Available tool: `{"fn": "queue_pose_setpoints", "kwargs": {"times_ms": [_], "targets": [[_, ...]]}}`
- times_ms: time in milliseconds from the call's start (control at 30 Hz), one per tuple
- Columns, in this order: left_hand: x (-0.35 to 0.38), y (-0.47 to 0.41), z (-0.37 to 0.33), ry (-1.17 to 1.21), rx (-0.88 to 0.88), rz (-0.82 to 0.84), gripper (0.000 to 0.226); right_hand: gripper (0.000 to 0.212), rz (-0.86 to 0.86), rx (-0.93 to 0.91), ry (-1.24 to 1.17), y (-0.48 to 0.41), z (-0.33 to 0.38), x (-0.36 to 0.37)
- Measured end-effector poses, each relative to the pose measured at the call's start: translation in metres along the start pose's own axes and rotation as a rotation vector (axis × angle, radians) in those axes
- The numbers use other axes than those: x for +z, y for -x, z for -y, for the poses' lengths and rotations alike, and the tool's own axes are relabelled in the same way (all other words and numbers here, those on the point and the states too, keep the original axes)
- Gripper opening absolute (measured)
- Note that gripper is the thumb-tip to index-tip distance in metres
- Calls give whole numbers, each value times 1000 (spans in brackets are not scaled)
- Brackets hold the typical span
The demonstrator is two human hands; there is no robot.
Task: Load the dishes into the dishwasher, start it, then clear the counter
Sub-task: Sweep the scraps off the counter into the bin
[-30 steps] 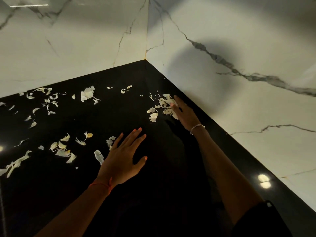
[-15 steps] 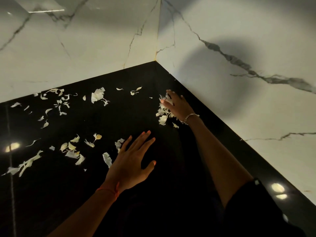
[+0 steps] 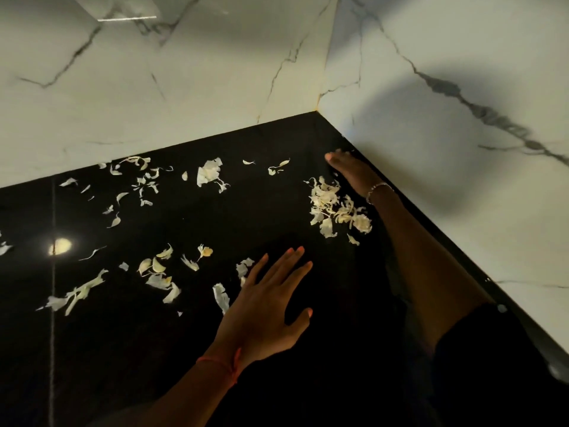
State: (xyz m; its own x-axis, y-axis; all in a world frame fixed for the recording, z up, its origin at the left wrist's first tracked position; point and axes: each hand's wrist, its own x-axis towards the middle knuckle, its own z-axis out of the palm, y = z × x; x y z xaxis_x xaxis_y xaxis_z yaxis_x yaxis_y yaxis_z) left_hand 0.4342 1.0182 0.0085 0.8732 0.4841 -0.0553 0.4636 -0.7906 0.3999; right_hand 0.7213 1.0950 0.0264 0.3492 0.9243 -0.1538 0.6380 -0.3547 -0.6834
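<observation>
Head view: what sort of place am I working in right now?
Probably a kitchen corner. A glossy black counter runs into two white marble-veined walls. Pale, peel-like scraps lie scattered over it, some heaped beside the right hand.

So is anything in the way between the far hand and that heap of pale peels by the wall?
Nothing visible. The right hand is right beside the heap of pale papery peel scraps on the glossy black counter, with nothing between them.
</observation>
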Motion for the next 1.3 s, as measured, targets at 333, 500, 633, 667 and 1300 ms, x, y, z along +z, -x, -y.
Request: {"fn": "queue_pose_setpoints", "kwargs": {"times_ms": [333,500,633,667,1300], "targets": [[-2,0,-3,-29,-12,18,80,60,-20,-51,43,58,9,30],[-3,1,-4,-37,-10,8,73,52,125,-176,-158,92,26,54],[-4,2,-5,-15,-3,3,71,49,-65,-109,-126,85,26,46],[-4,3,-5,-9,1,-2,70,51,-83,-81,-40,80,24,47],[-69,-55,112,255,-81,-60,54,72,-177,282,301,-31,1,13]]}}
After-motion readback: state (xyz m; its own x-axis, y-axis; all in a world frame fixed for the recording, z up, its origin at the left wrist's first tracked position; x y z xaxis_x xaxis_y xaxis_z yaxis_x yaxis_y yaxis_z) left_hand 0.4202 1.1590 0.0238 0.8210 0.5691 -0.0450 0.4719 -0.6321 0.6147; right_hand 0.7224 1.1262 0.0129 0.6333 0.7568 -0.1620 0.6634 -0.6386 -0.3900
